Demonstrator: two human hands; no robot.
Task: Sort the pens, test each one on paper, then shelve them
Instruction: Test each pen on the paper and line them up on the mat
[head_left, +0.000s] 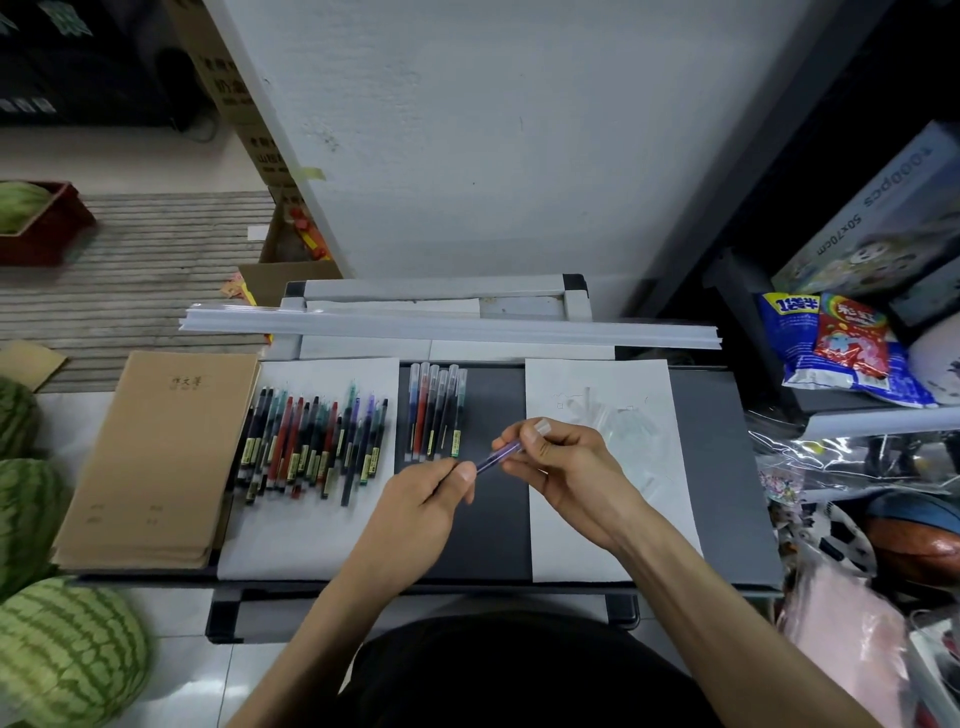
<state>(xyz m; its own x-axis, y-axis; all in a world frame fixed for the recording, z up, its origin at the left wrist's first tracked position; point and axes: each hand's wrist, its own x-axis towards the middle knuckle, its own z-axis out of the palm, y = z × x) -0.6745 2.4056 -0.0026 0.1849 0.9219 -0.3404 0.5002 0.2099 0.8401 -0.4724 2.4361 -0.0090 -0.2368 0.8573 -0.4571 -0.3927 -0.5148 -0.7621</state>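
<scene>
1. The right hand (556, 457) is closed in a pinch on one end of a purple pen (500, 455); the left hand (431, 493) is closed on the other end, so the pen spans the gap between them.
2. The pen's long axis runs on a slant, low at the left hand and rising toward the right hand. It hangs above the dark worktop (493, 519), just off the near end of the sorted row of pens (436, 410), which serves as the landmark here.
3. To the right of that row lies a white test sheet (597, 540), partly under the right wrist. I judge the right hand the nearer one for writing there, with the pen needing only a short carry away from the row.
4. To the left of the row, on a second white sheet (311, 535), lies the loose pile of unsorted pens (311, 441); beyond that, a stack of brown notebooks (156, 457).
5. Hard to make out: whether the cap is on or coming off, since fingers cover both ends. Faint marks on the test sheet are too pale to read. No shelf for the pens is clearly identifiable.
</scene>
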